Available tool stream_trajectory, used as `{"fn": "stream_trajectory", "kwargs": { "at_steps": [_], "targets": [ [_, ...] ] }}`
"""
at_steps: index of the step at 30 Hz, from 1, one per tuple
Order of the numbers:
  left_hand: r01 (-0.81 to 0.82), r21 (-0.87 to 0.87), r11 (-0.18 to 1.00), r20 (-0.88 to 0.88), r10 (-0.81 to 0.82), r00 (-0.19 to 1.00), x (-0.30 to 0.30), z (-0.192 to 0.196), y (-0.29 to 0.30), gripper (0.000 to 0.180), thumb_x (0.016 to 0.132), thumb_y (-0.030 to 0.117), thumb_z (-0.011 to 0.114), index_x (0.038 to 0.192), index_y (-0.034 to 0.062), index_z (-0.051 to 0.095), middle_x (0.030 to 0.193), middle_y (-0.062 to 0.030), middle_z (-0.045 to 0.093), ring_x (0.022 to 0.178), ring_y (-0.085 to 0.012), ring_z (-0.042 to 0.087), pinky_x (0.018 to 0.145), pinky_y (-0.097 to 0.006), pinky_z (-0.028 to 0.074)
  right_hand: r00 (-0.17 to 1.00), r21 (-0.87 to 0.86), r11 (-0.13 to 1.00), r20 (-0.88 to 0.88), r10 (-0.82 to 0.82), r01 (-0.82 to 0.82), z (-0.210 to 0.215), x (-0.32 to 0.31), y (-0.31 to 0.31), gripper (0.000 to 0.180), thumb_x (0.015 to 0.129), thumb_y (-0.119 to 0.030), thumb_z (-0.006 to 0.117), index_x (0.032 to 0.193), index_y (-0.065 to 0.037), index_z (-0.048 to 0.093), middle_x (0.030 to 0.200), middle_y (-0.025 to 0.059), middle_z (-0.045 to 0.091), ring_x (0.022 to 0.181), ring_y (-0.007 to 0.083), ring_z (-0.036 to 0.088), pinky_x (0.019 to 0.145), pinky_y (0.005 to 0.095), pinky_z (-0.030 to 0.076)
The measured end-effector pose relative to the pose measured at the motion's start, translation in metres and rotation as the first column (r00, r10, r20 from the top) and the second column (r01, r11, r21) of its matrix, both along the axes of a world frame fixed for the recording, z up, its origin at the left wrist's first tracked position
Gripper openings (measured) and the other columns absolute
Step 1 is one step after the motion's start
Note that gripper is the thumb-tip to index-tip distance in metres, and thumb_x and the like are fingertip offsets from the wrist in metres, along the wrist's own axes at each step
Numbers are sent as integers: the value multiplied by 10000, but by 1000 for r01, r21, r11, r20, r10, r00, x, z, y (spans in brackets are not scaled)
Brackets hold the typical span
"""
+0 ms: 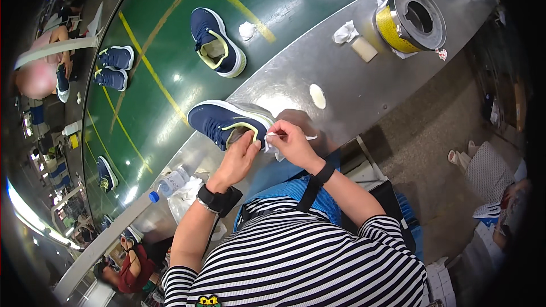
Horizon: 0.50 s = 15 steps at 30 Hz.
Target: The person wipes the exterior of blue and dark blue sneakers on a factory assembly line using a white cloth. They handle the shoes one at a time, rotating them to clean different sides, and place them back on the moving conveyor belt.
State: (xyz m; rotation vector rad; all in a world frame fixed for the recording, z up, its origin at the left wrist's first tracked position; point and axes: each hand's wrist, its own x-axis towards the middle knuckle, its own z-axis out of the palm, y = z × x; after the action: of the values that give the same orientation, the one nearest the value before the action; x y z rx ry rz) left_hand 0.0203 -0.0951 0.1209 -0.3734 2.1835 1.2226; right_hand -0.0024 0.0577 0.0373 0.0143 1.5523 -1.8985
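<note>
A navy running shoe with a white sole and pale yellow-green lining [219,116] rests at the edge of the metal worktop in front of me. My left hand [234,164] is closed on its collar, with the thumb outside and the fingers partly hidden in the opening. At the heel, my right hand [293,145] pinches a crumpled white cloth [274,150] against or very close to the shoe. One end of the cloth pokes out past my right fingers. A matching shoe [206,27] lies farther away on the green surface.
A round metal can with a yellow label [392,27] stands at right, near a white rag [344,32] and a beige block [364,49]. A white oval blob [317,96] lies closer. Left are a blue-capped bottle [175,181] and a shoe pair [115,58]. Other people work nearby.
</note>
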Motion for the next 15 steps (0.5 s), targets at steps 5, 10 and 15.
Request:
{"fn": "stream_trajectory", "kwargs": {
  "at_steps": [5,10,15],
  "targets": [
    [1,-4,1000,-19,-1,1000,0,-1,0,233,875,193,448,951,-26,453,789,-203,504,741,-313,506,674,-355,403,955,272,954,-293,-45,128,-10,9,-8,38,842,-45,515,823,-23,491,729,8,526,645,66,492,586,206,415],
    [18,-1,1000,-9,-18,1000,2,-4,-3,231,875,191,445,954,-26,451,786,-200,508,731,-309,505,675,-349,404,956,55,954,-2,-294,294,0,12,-13,101,799,-56,551,849,-15,474,743,68,515,658,119,500,598,262,415],
    [-37,31,999,-35,38,999,3,-3,0,227,875,190,444,943,-26,457,774,-188,505,722,-295,503,668,-349,402,887,291,936,-461,-44,198,-5,18,-6,86,769,11,504,820,-16,440,736,114,467,669,223,493,605,311,404]
  ]
}}
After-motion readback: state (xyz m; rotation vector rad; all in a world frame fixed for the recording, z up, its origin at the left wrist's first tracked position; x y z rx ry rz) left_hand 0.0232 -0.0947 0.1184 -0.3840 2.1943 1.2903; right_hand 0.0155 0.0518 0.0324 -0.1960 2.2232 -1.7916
